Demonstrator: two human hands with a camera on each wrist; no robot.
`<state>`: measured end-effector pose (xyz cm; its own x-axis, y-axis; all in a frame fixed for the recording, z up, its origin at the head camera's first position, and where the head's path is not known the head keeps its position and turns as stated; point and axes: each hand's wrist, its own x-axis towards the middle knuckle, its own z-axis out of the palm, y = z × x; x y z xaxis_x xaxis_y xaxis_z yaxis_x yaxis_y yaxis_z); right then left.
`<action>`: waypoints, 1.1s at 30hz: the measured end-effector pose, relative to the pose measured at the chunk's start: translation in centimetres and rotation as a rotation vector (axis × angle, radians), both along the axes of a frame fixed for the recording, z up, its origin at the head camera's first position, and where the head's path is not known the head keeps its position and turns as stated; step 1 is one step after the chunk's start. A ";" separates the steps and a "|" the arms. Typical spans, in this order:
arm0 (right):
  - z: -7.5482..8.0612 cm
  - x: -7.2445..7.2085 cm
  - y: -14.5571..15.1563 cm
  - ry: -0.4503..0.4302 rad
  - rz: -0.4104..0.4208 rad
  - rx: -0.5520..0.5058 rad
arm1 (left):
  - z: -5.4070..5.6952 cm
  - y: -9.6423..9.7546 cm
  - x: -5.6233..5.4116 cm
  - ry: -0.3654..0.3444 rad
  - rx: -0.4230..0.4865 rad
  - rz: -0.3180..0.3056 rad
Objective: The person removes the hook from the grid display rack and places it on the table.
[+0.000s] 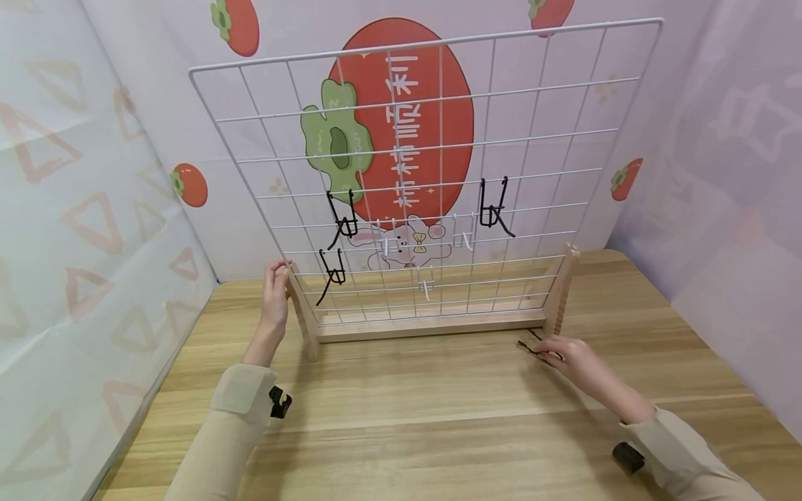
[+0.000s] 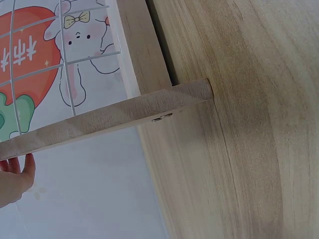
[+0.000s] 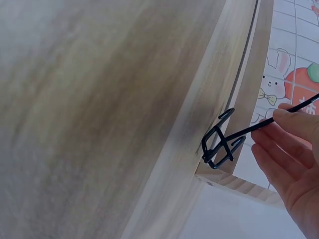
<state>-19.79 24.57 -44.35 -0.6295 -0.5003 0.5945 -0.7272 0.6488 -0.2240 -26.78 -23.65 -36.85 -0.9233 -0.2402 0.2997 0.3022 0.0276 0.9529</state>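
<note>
Right hand [image 1: 579, 362]: pinching the long prong of a black hook [image 3: 222, 144] between thumb and fingers, with the hook's wire frame and bent ends projecting beyond the fingertips. The hook is located in front of the wooden base [image 1: 432, 325], near the foot of the right post [image 1: 560, 292] and off the grid [image 1: 441, 43]. Contact between the hook and the table [image 1: 407, 417] could not be established.

Left hand [image 1: 274, 292]: touching the upper part of the left post [image 1: 303, 313]. Whether its fingers close round the wood cannot be told (the post screens part of them in the wrist view).

Fitted items: three hooks of the black kind hang on the lower half of the grid, being an upper left one [image 1: 344, 219], a lower left one [image 1: 332, 271] and a right one [image 1: 493, 209]. Three white hooks [image 1: 426, 284] hang between the left and right sides.

Assessment: the step in hand appears to be the handling of one further hook for mounting, not yet done. The next move would call for raising it, turning the bent ends towards the wires and seating both on one crosswire, with the left hand judged to be steadying the frame against rocking.
</note>
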 end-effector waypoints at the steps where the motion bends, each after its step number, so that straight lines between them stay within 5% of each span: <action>1: 0.0 0.0 0.0 -0.001 0.006 -0.003 | 0.0 0.0 0.0 0.000 0.000 0.000; 33: -0.2 0.3 -0.1 -0.226 0.097 0.078 | 0.1 0.0 0.1 0.002 0.014 -0.012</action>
